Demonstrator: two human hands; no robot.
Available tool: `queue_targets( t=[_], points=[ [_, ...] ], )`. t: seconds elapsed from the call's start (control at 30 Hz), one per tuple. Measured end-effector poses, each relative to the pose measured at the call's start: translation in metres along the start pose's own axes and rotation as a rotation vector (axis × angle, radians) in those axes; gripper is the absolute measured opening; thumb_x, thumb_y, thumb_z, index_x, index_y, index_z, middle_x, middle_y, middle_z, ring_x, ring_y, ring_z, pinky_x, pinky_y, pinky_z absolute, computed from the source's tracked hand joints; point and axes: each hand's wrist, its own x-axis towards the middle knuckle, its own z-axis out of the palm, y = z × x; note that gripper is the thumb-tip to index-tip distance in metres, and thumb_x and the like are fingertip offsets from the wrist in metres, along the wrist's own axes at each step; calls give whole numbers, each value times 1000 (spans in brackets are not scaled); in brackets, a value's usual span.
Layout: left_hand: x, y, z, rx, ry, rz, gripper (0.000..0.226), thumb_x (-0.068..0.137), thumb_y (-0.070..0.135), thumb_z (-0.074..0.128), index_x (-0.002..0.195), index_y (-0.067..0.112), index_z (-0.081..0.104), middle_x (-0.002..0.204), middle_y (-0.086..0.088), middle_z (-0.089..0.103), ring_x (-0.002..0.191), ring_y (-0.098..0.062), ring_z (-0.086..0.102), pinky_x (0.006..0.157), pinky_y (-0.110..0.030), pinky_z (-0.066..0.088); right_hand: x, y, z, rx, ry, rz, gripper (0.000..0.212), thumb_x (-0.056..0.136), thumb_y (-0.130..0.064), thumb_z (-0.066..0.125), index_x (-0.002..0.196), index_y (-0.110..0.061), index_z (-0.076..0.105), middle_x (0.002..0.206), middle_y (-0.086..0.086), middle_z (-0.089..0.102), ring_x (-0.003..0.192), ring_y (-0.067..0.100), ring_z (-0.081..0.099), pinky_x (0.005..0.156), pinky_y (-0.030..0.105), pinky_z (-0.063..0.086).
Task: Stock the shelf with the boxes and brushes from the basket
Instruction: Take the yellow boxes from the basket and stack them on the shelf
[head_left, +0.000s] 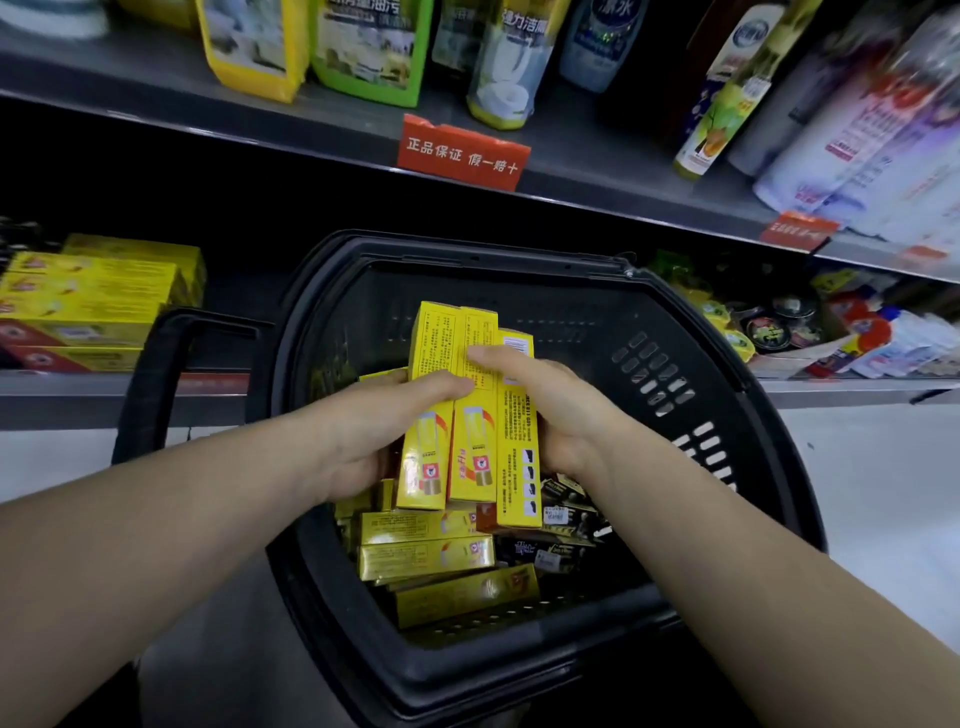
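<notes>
Shop aisle with grey shelving; a black basket (467, 249) sits in front of the lower shelf (78, 389), and both hands are over it.

The left hand (363, 431) and right hand (561, 410) together grip three yellow boxes (470, 441), held upright side by side above the basket; the fingers (498, 358) curl round the bundle from both sides; more yellow boxes (426, 556) lie flat in the basket below, with dark brush packs (561, 525) just beside them on the right; a stack of matching boxes (88, 301) rests on the lower shelf at the left; cleaning bottles (498, 67) and a red tag (462, 153) occupy the upper shelf (311, 140).
</notes>
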Motion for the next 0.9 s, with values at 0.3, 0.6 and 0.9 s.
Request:
queue_targets(
  t=[0.3, 0.6, 0.9],
  points=[
    [-7, 18, -21, -6, 142, 63, 44, 79, 33, 68, 117, 11, 59, 82, -8, 75, 65, -21, 71, 55, -31, 55, -2, -18, 2, 252, 161, -133, 44, 85, -51, 57, 103, -11, 67, 79, 9, 74, 62, 23, 70, 50, 33, 56],
    [-19, 8, -15, -31, -47, 18, 20, 83, 32, 64, 95, 16, 67, 81, -7, 75, 64, -19, 71, 51, -28, 55, 2, -11, 10, 354, 52, -151, 61, 78, -65, 52, 111, -16, 65, 109, 16, 69, 94, 33, 69, 77, 48, 55],
    [-29, 27, -33, -47, 13, 121, 20, 86, 32, 61, 93, 16, 69, 84, -9, 75, 65, -20, 71, 54, -31, 58, 1, -17, 33, 150, 91, -218, 40, 88, -34, 59, 125, -20, 52, 106, 12, 70, 94, 30, 68, 84, 47, 54]
  ],
)
